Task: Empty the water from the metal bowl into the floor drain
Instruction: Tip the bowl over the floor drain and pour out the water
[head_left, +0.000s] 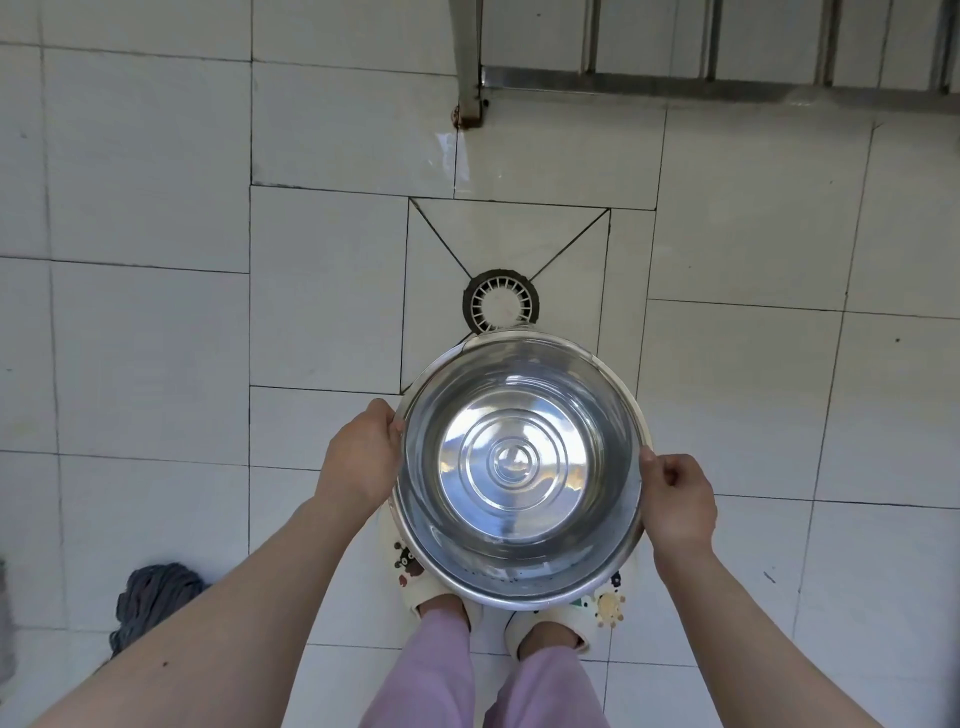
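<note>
1. Ahead of you the floor drain (501, 301) sits in pale tile (156, 338), its near edge just hidden under the far rim of the metal bowl (519, 467).
2. A metal railing (727, 83) closes the far side; a grey mop head (150, 597) lies to your left; tile is open on both flanks.
3. Your left hand (363, 457) and right hand (680, 504) each pinch the bowl's rim at opposite sides, holding it above your slippers (550, 631).
4. The bowl is shiny steel with ringed base, clear water inside.
</note>
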